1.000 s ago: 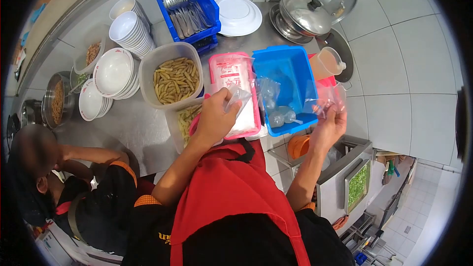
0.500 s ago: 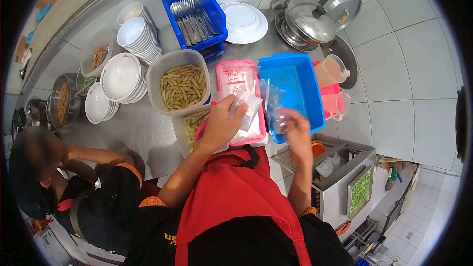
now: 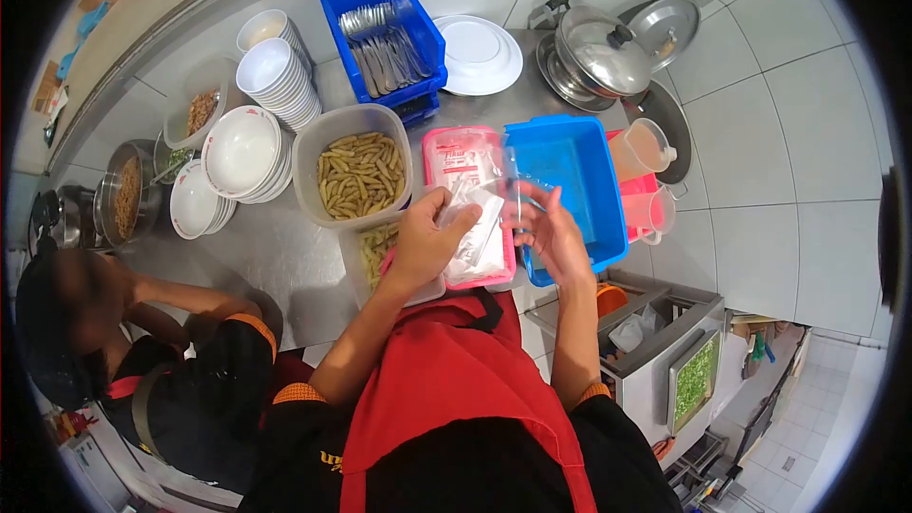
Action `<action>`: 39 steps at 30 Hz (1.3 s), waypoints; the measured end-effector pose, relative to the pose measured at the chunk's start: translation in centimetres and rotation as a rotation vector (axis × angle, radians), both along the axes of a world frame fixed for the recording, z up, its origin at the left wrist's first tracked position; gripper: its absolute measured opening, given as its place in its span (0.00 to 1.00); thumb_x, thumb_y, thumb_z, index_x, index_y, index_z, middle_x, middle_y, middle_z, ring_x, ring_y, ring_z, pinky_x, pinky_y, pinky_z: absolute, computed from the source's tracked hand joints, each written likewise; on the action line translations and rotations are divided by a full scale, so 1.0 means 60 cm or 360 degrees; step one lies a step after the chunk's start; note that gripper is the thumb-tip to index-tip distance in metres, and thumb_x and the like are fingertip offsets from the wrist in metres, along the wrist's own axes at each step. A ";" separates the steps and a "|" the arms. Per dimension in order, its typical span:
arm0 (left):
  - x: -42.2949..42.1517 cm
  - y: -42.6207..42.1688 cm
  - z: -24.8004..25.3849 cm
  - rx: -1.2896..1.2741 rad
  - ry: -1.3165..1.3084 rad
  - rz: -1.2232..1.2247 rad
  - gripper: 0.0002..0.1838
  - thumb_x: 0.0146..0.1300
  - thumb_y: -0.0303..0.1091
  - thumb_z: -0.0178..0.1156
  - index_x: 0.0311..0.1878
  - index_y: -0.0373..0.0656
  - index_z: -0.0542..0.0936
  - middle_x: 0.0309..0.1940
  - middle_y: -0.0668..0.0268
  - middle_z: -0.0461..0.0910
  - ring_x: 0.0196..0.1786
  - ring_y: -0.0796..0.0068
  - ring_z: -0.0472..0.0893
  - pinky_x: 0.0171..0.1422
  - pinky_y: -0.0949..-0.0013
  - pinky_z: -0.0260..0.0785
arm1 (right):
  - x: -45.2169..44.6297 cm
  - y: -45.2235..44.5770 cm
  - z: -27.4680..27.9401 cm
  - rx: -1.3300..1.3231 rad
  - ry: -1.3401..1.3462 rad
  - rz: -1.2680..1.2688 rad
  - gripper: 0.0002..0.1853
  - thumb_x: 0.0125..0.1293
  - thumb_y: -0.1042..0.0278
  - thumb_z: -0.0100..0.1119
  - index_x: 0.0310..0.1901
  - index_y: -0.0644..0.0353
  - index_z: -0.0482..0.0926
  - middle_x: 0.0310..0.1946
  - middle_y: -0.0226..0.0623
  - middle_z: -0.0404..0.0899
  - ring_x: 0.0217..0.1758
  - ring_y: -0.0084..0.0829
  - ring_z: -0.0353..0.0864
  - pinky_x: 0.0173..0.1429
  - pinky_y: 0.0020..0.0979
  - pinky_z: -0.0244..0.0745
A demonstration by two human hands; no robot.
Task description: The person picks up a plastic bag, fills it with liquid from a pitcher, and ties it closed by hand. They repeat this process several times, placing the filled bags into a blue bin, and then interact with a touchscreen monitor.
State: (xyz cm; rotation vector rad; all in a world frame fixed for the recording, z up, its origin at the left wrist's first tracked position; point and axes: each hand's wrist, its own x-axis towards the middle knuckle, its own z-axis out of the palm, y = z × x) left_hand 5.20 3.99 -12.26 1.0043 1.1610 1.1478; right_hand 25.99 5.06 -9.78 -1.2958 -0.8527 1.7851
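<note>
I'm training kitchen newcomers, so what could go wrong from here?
The thin clear bag pinched in the left hand could slip or crumple. The right hand, close to the blue bin, might knock its rim. The left wrist, close over the tub of pale green pieces, might brush the food.

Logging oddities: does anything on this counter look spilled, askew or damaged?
Nothing stands out: I see no spill or breakage around the left hand, the clear plastic bag it holds, or the pink tray. The tall stack of white bowls seems to lean, but wide-angle distortion may explain that.
</note>
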 end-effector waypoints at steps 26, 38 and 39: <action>0.051 0.007 -0.002 -0.0244 -0.0922 -0.0630 0.51 0.60 0.51 0.69 0.75 0.43 0.48 0.68 0.49 0.60 0.70 0.56 0.64 0.72 0.53 0.59 | 0.048 0.005 0.063 0.0223 0.0748 -0.0427 0.08 0.71 0.72 0.55 0.49 0.61 0.76 0.39 0.36 0.80 0.42 0.36 0.84 0.38 0.34 0.85; 0.037 0.010 0.027 -0.0303 -0.1699 -0.0798 0.11 0.71 0.37 0.57 0.52 0.45 0.73 0.53 0.61 0.78 0.55 0.68 0.77 0.62 0.59 0.68 | 0.017 -0.002 0.100 0.0362 0.0527 -0.0260 0.15 0.65 0.76 0.62 0.51 0.61 0.72 0.36 0.38 0.79 0.35 0.35 0.83 0.34 0.33 0.82; 0.033 0.011 0.036 -0.0300 -0.1701 -0.0794 0.11 0.71 0.37 0.57 0.52 0.45 0.73 0.53 0.61 0.78 0.55 0.68 0.77 0.62 0.59 0.68 | 0.016 -0.003 0.103 0.0366 0.0492 -0.0372 0.17 0.63 0.78 0.64 0.51 0.61 0.72 0.35 0.38 0.78 0.34 0.34 0.83 0.34 0.32 0.81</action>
